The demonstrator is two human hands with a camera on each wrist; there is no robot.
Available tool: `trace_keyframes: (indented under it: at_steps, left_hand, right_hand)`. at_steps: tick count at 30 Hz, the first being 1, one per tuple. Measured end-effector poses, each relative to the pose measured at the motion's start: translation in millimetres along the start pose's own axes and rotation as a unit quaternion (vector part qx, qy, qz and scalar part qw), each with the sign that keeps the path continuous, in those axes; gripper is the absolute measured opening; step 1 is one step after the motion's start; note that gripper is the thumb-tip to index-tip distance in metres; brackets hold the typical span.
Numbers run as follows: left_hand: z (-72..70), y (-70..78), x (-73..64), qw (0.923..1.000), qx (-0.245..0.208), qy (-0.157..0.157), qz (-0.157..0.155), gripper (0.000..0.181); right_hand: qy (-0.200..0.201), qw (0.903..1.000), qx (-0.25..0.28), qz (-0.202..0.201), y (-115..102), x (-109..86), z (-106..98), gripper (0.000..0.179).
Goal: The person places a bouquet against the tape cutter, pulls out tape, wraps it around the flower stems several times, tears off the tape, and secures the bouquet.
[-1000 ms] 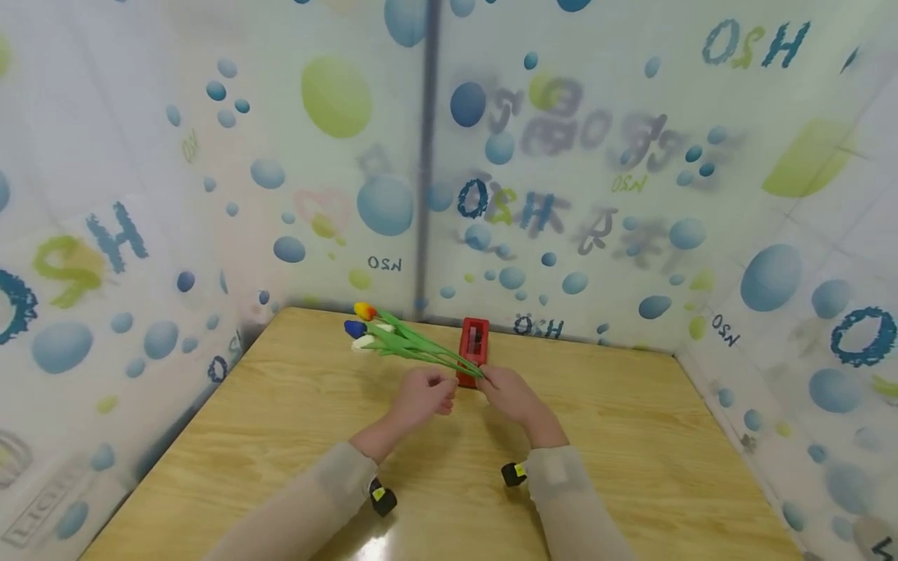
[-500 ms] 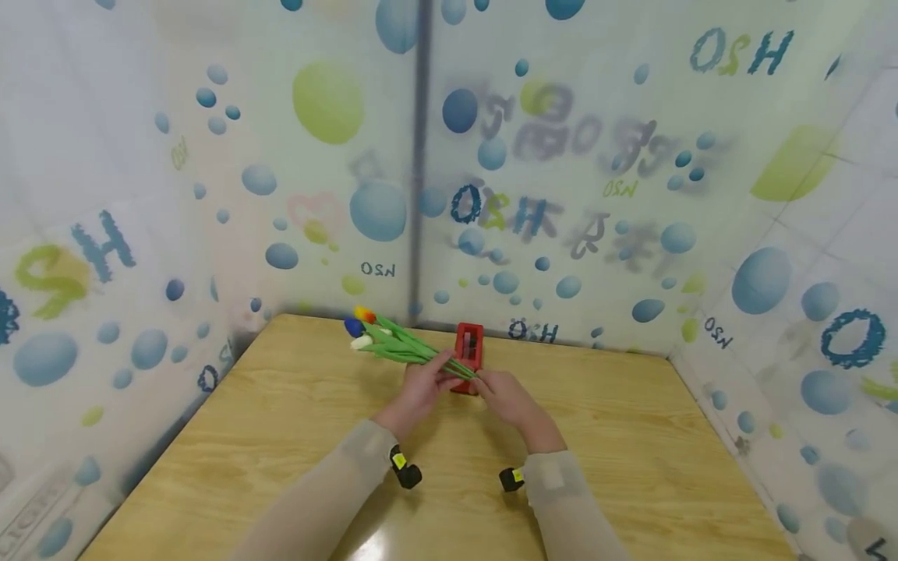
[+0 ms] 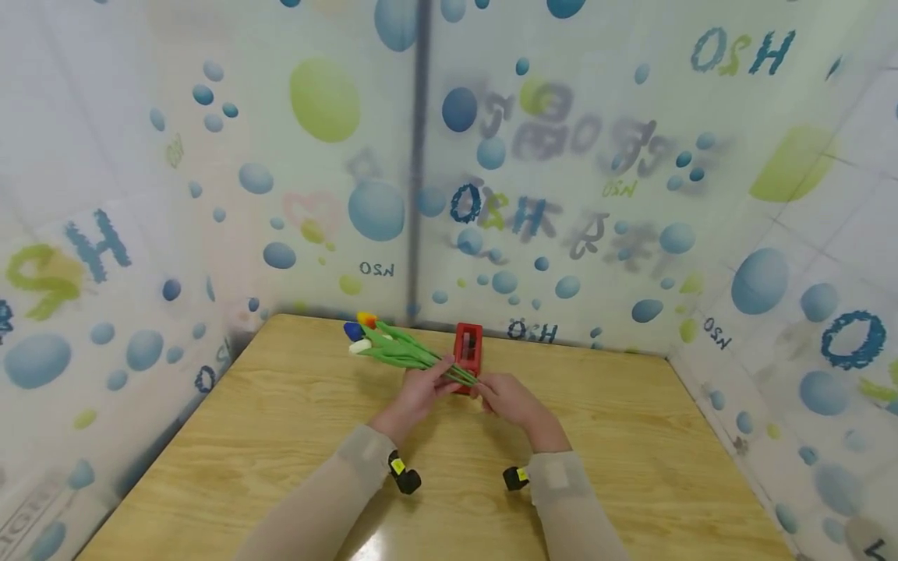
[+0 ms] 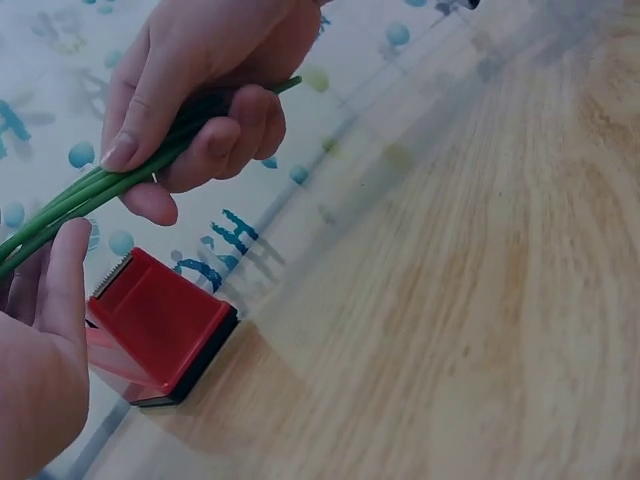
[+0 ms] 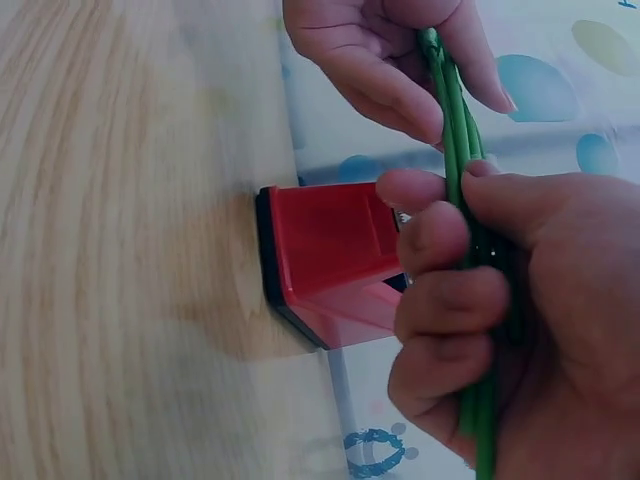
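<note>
Bunch of tulip-shaped flowers [image 3: 403, 354], blue, white and orange-yellow heads on long green stems, is held above the pale wood-grain table [image 3: 617, 452], between 2 hands. Right hand [image 3: 510, 399]: fingers curled around the stems near their ends. Left hand [image 3: 415, 393]: thumb and fingers pinching the stems nearer the heads. Red box-shaped dispenser with black base [image 4: 165, 315] stands just beyond the hands, partly covered by the stems in the head view.

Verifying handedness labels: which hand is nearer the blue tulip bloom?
Left. The left hand holds the stems partway along, between the blue bloom and the right hand, which grips them farther away, near their lower ends.
</note>
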State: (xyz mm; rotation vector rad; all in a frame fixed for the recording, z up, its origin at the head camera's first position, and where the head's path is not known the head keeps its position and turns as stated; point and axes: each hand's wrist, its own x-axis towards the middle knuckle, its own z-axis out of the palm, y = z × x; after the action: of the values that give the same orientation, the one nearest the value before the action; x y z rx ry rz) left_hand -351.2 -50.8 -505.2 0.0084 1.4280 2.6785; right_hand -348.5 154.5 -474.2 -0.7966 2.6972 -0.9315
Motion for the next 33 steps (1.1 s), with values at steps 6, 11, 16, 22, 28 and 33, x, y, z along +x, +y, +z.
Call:
trace_keyframes:
  at_steps: [6,11,16,22,28,33]
  left_hand:
    - [-5.9,-0.3,-0.9,0.9998,0.013,-0.018,0.002,0.008]
    - [-8.7,3.9,-0.1,0.9968,0.042,-0.067,0.014,0.009]
    - [-12.5,8.2,-0.1,0.9948,0.039,-0.093,0.017,0.01]
    - [-18.6,7.4,1.5,0.9918,0.032,-0.123,0.015,0.018]
    - [-20.1,6.5,0.5,0.988,0.02,-0.15,0.034,0.024]
    - [-14.3,6.3,-2.0,0.9929,0.001,-0.113,0.037,0.021]
  right_hand:
    - [0.013,0.9984,-0.045,-0.03,1.9,1.6,3.1,0.033]
    - [0.0,0.9994,0.025,-0.023,5.0,-1.3,3.9,0.039]
    - [-0.045,0.981,0.189,0.003,8.4,-1.4,4.9,0.06]
    - [-0.116,0.9468,0.297,0.042,7.9,-2.8,1.0,0.053]
    - [-0.129,0.9334,0.328,0.066,6.1,-2.3,-1.0,0.041]
    - [-0.082,0.9585,0.269,0.045,2.3,-1.0,0.3,0.04]
